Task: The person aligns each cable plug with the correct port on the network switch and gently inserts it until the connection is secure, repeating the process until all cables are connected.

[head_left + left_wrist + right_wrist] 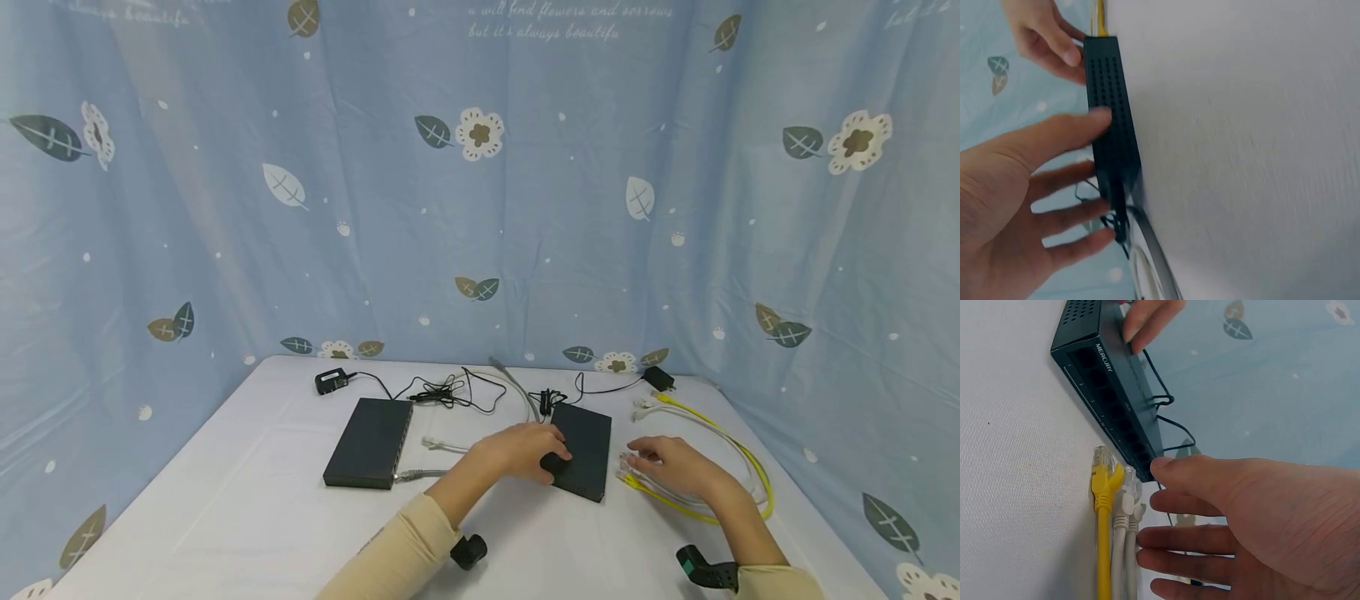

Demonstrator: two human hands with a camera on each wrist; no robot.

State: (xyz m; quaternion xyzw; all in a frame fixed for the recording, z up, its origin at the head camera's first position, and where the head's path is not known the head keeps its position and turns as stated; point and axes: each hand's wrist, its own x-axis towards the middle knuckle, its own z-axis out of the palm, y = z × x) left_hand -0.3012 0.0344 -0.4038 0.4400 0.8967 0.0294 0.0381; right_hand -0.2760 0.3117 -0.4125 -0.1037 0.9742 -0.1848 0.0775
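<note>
My left hand (521, 452) is at the left edge of a black network switch (588, 450), its fingers loosely spread. In the left wrist view, the thumb overlaps the vented side of the switch, and whether it presses there is hard to tell. My right hand (677, 467) hovers beside the plug ends of a yellow network cable (1103, 550) and white network cables (1120, 550), fingers relaxed and holding nothing. Those plugs lie just in front of the row of ports on the switch, apart from it in the right wrist view.
A second black switch (369, 442) lies to the left, with a grey network cable (420, 474) at its right side. Black power adapters (330, 381) (658, 379) and tangled black cords (442, 392) lie along the back. A patterned blue curtain (555, 208) surrounds the white table (247, 500).
</note>
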